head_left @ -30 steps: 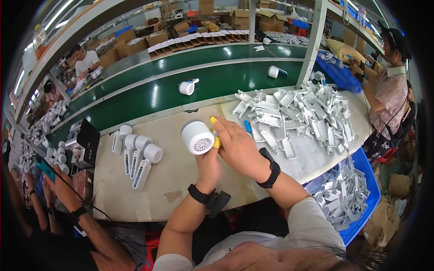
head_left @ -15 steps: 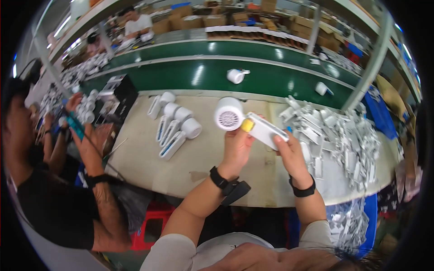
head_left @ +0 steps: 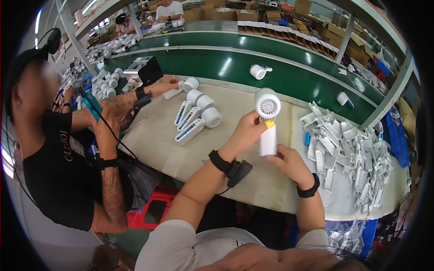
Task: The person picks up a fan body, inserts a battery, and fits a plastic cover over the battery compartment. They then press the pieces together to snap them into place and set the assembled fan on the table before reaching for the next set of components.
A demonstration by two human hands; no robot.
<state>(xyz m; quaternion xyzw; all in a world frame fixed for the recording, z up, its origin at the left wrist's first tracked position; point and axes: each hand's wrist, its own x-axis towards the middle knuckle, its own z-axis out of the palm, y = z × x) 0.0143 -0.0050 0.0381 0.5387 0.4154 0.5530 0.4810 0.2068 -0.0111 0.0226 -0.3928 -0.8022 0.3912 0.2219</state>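
Note:
My left hand is closed around the neck of a white handheld fan, just under its round grilled head. A yellow cover sits on the left thumb. The fan stands roughly upright above the table, grille facing me and handle pointing down. At the handle's lower end, my right hand pinches it between thumb and fingers. Left of my hands lie several similar white fans in a row, with blue parts showing in their opened handles. To the right is a heap of white plastic handle shells.
On the left, a co-worker's hand touches the farthest fan; the other hand holds a teal screwdriver-like tool. A black box-shaped device stands nearby. Behind the table runs a green conveyor carrying white fans.
The fan's handle has swung from slanting right to straight below its head. My right hand has shifted to its lower end. The co-worker's arm now reaches onto the table. My view has turned left.

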